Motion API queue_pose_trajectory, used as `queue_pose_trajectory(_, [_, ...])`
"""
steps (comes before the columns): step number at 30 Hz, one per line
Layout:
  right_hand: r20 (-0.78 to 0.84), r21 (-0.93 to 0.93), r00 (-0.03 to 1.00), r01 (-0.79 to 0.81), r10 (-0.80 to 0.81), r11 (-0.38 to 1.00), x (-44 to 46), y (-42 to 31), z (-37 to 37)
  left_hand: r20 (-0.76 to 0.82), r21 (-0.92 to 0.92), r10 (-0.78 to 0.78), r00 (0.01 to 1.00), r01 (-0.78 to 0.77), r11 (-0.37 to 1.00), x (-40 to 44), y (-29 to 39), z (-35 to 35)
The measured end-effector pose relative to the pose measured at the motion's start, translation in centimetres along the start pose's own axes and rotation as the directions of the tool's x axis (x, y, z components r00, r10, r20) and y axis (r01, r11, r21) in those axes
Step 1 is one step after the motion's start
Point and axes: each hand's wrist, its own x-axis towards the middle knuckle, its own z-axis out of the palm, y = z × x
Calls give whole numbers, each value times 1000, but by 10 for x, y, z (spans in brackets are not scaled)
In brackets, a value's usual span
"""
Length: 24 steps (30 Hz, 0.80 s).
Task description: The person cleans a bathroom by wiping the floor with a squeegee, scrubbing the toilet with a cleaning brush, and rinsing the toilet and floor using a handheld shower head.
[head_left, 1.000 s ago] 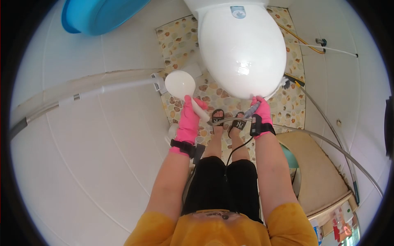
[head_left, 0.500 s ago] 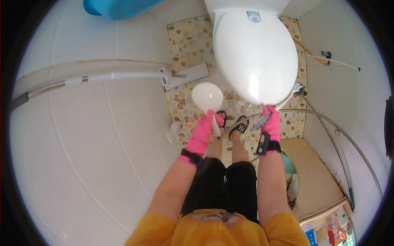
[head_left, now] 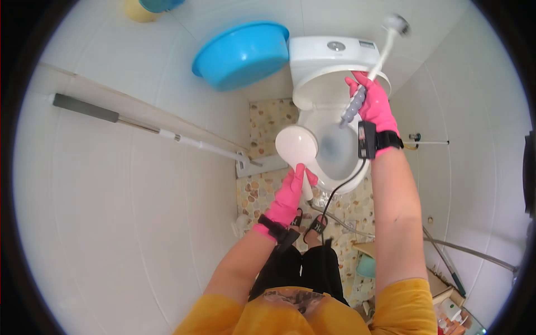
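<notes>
My left hand (head_left: 290, 192), in a pink rubber glove, is closed around the handle of a white shower head (head_left: 296, 144). Its round head lies over the left side of the toilet bowl (head_left: 330, 148), and a metal hose (head_left: 340, 220) runs from the handle's end. In my right hand (head_left: 377, 106), also pink-gloved, is a toilet brush (head_left: 381, 58) with a grey ribbed grip. The brush head points up and away, blurred. My right fingers are beside the raised toilet lid (head_left: 326, 86); whether they touch it I cannot tell. Water shows in the bowl.
A blue basin (head_left: 243, 56) is left of the cistern (head_left: 312, 50). A flat mop (head_left: 201, 145) leans along the left wall. Black sandals (head_left: 316, 226) are on the pebble-patterned floor (head_left: 271, 120). Bottles and a wooden shelf stand at lower right.
The toilet lid has gone from down to raised, baring the bowl. My right hand has moved forward and up with the brush. The shower head has come forward over the bowl's edge. The view has tilted up.
</notes>
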Motion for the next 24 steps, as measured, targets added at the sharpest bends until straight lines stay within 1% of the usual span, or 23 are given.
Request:
queue_pose_trajectory(1, [15, 8, 1000, 10, -10, 1000, 8, -3, 1, 1, 8, 18, 1000, -18, 1000, 9, 6, 5])
queue_pose_trajectory(3, [41, -225, 987, 163, -157, 961, 15, -11, 10, -13, -51, 86, 996, -87, 995, 30, 31, 21])
queue_pose_trajectory(4, [81, -270, 991, 122, -103, 955, 19, -14, 7, -23, -45, 35, 999, -36, 998, 46, 36, 21])
queue_pose_trajectory(5, [89, -265, 990, 133, -114, 955, 19, -19, 8, -18, -40, 47, 999, -48, 998, 58, 47, 26])
queue_pose_trajectory(7, [17, -261, 996, 91, -89, 961, 7, -14, 7, -104, -76, -1, 995, -7, 997, 79, 67, 27])
queue_pose_trajectory(9, [18, -251, 995, 102, -101, 963, -28, -18, -8, -98, -90, 18, 995, -26, 996, 97, 74, 30])
queue_pose_trajectory(11, [-72, -373, 979, 153, -193, 915, -74, -17, -27, -103, -72, 28, 994, -36, 997, 107, 89, 32])
queue_pose_trajectory(12, [-107, -320, 979, 132, -174, 938, -104, -16, -38, -77, -20, 62, 995, -63, 998, 112, 94, 29])
queue_pose_trajectory(13, [-142, -265, 978, 110, -152, 958, -136, -12, -49, -66, -8, 56, 996, -57, 998, 115, 101, 29])
queue_pose_trajectory(15, [-301, -153, 954, -40, -8, 987, -196, 4, -72, -53, -20, 98, 994, -100, 995, 116, 114, 37])
queue_pose_trajectory(16, [-304, -174, 951, -111, 54, 978, -224, 21, -98, -56, 4, 62, 997, -62, 998, 114, 122, 42])
queue_pose_trajectory(17, [-306, -193, 945, -180, 115, 965, -248, 41, -131, -41, 12, 60, 997, -59, 998, 117, 123, 45])
queue_pose_trajectory(19, [-428, -131, 871, -323, 241, 937, -291, 65, -181, 31, -27, 72, 997, -72, 997, 125, 123, 50])
queue_pose_trajectory(20, [-427, -121, 873, -312, 234, 943, -311, 76, -198, 43, -16, 76, 996, -75, 997, 123, 126, 57])
queue_pose_trajectory(22, [-404, -219, 881, -354, 246, 909, -335, 92, -215, 82, 77, 117, 990, -123, 989, 120, 132, 71])
queue_pose_trajectory(23, [-407, -210, 880, -349, 243, 913, -337, 87, -211, 91, 84, 114, 989, -121, 989, 121, 132, 74])
queue_pose_trajectory(24, [-428, -205, 877, -330, 219, 922, -338, 72, -196, 81, 80, 148, 986, -155, 985, 124, 131, 76])
